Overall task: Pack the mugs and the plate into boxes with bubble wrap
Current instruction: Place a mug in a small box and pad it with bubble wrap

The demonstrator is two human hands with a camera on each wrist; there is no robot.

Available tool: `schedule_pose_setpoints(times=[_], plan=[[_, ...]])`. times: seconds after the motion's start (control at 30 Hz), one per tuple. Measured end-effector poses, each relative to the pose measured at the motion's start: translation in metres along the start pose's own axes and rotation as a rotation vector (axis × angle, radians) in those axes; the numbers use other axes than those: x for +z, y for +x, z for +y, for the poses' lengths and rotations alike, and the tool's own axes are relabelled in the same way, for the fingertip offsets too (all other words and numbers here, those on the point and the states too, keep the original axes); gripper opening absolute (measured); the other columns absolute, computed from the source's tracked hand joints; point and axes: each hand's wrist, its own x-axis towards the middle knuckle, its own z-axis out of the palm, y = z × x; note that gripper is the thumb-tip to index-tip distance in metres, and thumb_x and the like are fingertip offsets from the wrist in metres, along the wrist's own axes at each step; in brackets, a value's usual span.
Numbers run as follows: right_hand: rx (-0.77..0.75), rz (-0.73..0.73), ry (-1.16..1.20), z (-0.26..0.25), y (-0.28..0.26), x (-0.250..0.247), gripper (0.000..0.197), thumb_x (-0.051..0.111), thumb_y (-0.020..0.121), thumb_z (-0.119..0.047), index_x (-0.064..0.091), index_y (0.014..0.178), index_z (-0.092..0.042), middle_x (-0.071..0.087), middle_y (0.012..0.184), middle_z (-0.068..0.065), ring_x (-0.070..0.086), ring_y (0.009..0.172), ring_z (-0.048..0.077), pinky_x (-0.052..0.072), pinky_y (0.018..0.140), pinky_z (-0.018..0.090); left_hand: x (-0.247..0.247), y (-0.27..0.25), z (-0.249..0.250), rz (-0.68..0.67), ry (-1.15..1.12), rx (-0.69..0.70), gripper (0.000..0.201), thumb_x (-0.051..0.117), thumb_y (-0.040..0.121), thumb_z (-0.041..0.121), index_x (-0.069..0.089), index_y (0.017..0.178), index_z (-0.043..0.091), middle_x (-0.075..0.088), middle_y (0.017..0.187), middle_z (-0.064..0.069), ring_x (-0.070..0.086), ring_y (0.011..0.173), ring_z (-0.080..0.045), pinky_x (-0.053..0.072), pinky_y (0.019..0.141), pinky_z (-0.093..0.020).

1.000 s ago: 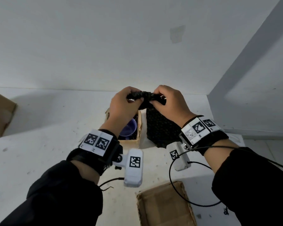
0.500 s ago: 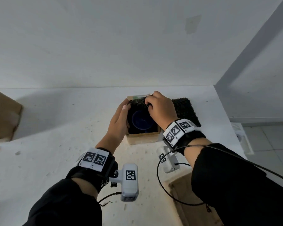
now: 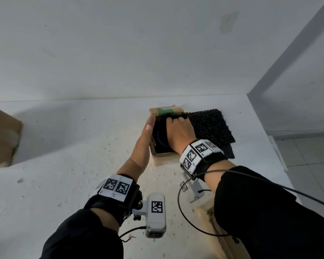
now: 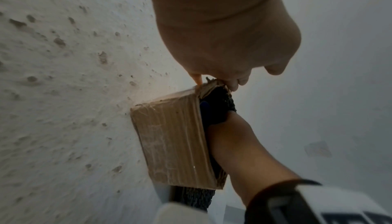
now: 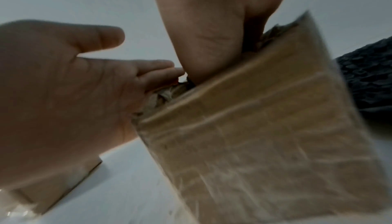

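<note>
- a small cardboard box stands open on the white worktop, toward its far right corner, close to the wall.
- black bubble wrap drapes over the box's right wall: part lines the inside, the rest lies flat on the worktop just beside the box, reaching toward the right edge.
- a blue mug sits inside the box, only a curved sliver of its rim showing in the head view.
- the left hand lies flat against the box's left wall, fingers straight, fingertips at the torn far left corner of the rim; it grasps nothing.
- the right hand reaches down into the box over the mug, fingers curled onto the wrap at the far rim; whether it pinches the wrap or only presses it, i cannot tell.
- a green strip marks the box's far flap.
- a second cardboard box sits at the worktop's left edge, well apart.
- another cardboard piece lies at the near edge, under the right forearm.
</note>
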Motion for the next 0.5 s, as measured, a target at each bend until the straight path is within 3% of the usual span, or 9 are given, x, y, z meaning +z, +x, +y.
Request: schedule_pose_setpoints(times=[0.17, 0.3, 0.43, 0.5], plan=[[-0.022, -0.094, -0.102, -0.004, 0.015, -0.004, 0.029, 0.036, 0.094, -0.022, 0.054, 0.115, -0.013, 0.060, 0.120, 0.010, 0.048, 0.115, 0.028, 0.033, 0.095, 0.039, -0.003, 0.000, 0.002, -0.033, -0.010, 0.002, 0.055, 0.018, 0.100, 0.045, 0.016, 0.151, 0.025, 0.021, 0.155, 0.015, 0.023, 0.134, 0.010, 0.025, 0.094, 0.006], [-0.092, -0.115, -0.046, 0.003, 0.011, -0.013, 0.024, 0.048, 0.091, -0.020, 0.057, 0.111, -0.009, 0.060, 0.115, 0.013, 0.056, 0.106, 0.030, 0.041, 0.086, 0.038, -0.003, -0.002, 0.005, -0.048, -0.014, -0.008, 0.066, 0.019, 0.090, 0.053, 0.014, 0.151, 0.029, 0.020, 0.153, 0.020, 0.020, 0.135, 0.010, 0.024, 0.092, 0.007], [-0.148, 0.137, 0.047, 0.007, -0.010, -0.012, 0.020, 0.060, 0.080, -0.002, 0.054, 0.099, -0.003, 0.049, 0.110, 0.017, 0.057, 0.083, 0.030, 0.039, 0.056, 0.033, -0.001, -0.003, 0.005, -0.026, -0.046, 0.003, 0.067, 0.019, 0.088, 0.053, 0.013, 0.150, 0.029, 0.017, 0.155, 0.017, 0.017, 0.139, 0.007, 0.018, 0.106, -0.010], [-0.146, 0.219, 0.054, 0.008, -0.015, -0.006, 0.025, 0.071, 0.067, -0.001, 0.056, 0.087, -0.003, 0.052, 0.100, 0.016, 0.054, 0.083, 0.031, 0.039, 0.051, 0.032, 0.001, -0.003, 0.004, -0.007, -0.060, 0.009, 0.067, 0.021, 0.089, 0.055, 0.013, 0.150, 0.028, 0.015, 0.156, 0.016, 0.014, 0.141, 0.004, 0.014, 0.114, -0.019]])
